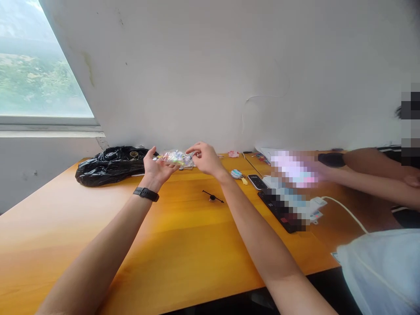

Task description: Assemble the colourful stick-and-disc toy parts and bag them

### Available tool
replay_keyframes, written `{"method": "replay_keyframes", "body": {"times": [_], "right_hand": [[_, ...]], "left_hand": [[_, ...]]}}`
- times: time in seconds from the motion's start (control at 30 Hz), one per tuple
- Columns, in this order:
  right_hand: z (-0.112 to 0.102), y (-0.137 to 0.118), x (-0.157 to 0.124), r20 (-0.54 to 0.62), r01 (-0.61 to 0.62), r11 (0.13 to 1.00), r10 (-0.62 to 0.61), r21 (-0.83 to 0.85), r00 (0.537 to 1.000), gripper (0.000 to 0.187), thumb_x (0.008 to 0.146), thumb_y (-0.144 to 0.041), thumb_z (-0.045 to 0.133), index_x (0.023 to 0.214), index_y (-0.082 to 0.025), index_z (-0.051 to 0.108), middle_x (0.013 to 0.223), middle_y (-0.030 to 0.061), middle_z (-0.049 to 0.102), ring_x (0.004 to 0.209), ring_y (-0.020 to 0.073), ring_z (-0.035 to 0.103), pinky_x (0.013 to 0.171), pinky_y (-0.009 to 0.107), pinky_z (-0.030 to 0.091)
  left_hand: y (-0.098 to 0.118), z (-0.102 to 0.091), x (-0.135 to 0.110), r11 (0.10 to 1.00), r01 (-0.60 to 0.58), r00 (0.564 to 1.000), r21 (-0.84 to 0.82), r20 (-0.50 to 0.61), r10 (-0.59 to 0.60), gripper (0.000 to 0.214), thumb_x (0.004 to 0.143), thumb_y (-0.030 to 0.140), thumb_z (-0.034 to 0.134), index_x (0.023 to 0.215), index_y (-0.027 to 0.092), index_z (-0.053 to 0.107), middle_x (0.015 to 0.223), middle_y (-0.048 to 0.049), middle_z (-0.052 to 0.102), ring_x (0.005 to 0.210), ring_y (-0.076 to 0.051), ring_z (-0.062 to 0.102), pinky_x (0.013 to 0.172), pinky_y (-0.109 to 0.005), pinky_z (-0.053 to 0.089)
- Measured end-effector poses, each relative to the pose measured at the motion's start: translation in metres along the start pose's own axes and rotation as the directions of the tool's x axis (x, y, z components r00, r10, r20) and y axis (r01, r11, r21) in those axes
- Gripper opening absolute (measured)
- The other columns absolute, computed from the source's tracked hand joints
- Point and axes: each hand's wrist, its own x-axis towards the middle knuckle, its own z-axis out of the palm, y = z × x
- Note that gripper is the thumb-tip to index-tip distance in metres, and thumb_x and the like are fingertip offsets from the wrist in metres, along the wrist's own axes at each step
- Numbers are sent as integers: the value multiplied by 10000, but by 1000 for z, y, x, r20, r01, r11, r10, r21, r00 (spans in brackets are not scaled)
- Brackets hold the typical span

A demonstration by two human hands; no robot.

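Note:
A clear plastic bag with small colourful pieces in it is held up over the far part of the table. Its left part rests on the open palm of my left hand, whose thumb points up and fingers lie stretched out beneath. My right hand pinches the bag's right end between thumb and fingertips. The bag's crinkled, shiny surface hides what the pieces are. Below my right hand, a thin black rod with arrow-like ends and a round middle lies on the table.
A black plastic bag lies at the back left. Right of my hands are a round tin, a phone and a power strip with a white cable. Another person's arm reaches in from the right. The wall stands behind the table.

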Motion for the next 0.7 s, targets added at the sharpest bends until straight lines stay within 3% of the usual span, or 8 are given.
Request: {"method": "replay_keyframes", "body": {"times": [0.1, 0.17, 0.23, 0.33, 0.43, 0.53, 0.6, 0.7], "right_hand": [[-4, -2, 2, -43, 63, 996, -61, 56, 997, 367, 868, -36, 479, 1034, -172, 777, 1097, 68, 722, 929, 162, 671, 837, 281, 553], [-6, -5, 2, -31, 112, 991, -110, 75, 993, 362, 863, -44, 476, 1044, -178, 760, 1078, 59, 730, 969, 170, 677, 880, 294, 556], [-8, -8, 1, -21, 153, 986, -152, 73, 988, 366, 848, -41, 474, 1056, -178, 742, 1065, 57, 726, 979, 174, 675, 900, 302, 551], [-13, -10, -1, 65, 168, 984, -172, 66, 983, 433, 817, -24, 469, 1137, -177, 717, 1106, 63, 714, 931, 165, 669, 879, 302, 546], [-20, -12, -4, 186, 136, 989, -145, 56, 972, 492, 798, -13, 454, 1184, -187, 704, 1117, 57, 718, 895, 155, 660, 850, 295, 537], [-27, -15, -8, 256, 126, 990, -137, 59, 957, 511, 782, -9, 441, 1180, -192, 705, 1108, 50, 722, 889, 151, 650, 828, 288, 525], [-30, -17, -9, 290, 116, 990, -136, 83, 947, 495, 775, -18, 450, 1163, -190, 704, 1102, 49, 720, 889, 151, 648, 820, 286, 523], [-30, -18, -9, 300, 115, 985, -149, 127, 942, 453, 769, -30, 463, 1125, -187, 696, 1028, 38, 710, 889, 151, 655, 819, 280, 529]], "left_hand": [[9, -10, 9, 967, -21, 997, 255, -60, 38, 323, 909, 474, 653, 1076, 198, 654, 1020, -156, 665, 828, -259, 714, 783, -417, 630], [13, -14, 14, 875, -81, 991, 478, -58, 123, 243, 888, 405, 701, 1006, 193, 698, 976, -127, 683, 770, -217, 698, 720, -335, 615], [17, -14, 15, 740, -196, 969, 643, 11, 246, 181, 831, 315, 777, 955, 192, 731, 990, -103, 715, 810, -195, 708, 700, -252, 585], [22, -9, 8, 624, -387, 915, 679, 200, 350, 236, 737, 171, 834, 960, 200, 760, 1086, -95, 755, 996, -212, 736, 788, -217, 576], [26, 0, -7, 632, -440, 888, 638, 413, 201, 322, 719, 38, 788, 999, 197, 772, 1138, -127, 769, 1120, -268, 731, 881, -282, 592], [24, 9, -25, 584, -449, 823, 677, 567, -24, 414, 698, -49, 772, 1037, 189, 774, 1132, -144, 769, 1102, -298, 735, 887, -327, 588], [19, 13, -35, 559, -448, 785, 698, 606, -128, 453, 677, -64, 791, 1053, 188, 772, 1112, -142, 770, 1053, -301, 743, 890, -349, 580], [10, 17, -42, 561, -376, 789, 738, 572, -223, 410, 667, -73, 814, 991, 177, 782, 1026, -135, 780, 1000, -308, 752, 880, -363, 580]]}}
